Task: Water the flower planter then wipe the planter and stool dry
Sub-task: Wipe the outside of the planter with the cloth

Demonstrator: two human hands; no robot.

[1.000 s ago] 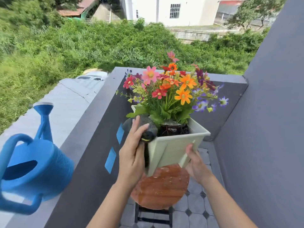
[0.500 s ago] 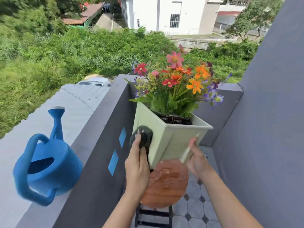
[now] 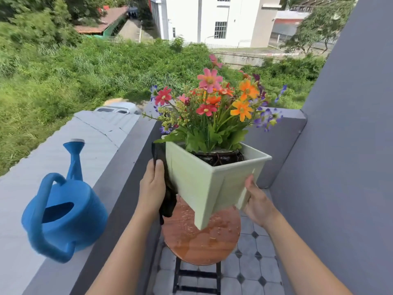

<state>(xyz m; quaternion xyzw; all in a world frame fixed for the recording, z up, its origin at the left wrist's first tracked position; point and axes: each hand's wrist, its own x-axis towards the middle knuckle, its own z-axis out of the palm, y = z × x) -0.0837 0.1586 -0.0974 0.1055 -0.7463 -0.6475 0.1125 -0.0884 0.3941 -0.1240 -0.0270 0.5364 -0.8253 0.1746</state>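
Observation:
A pale green square planter (image 3: 204, 184) full of pink, orange, red and purple flowers (image 3: 214, 105) is lifted above a round wooden stool (image 3: 202, 241). Water drops and a puddle lie on the stool top. My left hand (image 3: 152, 186) presses a dark cloth (image 3: 168, 199) against the planter's left side; the cloth hangs down below the hand. My right hand (image 3: 254, 201) grips the planter's right lower corner.
A blue watering can (image 3: 61, 213) stands on the grey balcony ledge (image 3: 119, 173) at the left. A grey wall (image 3: 340, 145) closes the right side. Tiled floor (image 3: 253, 273) lies under the stool. Beyond the ledge are green brush and a white building.
The planter has been turned more upright and raised. My left hand with the cloth has slid from the near rim to the planter's left side.

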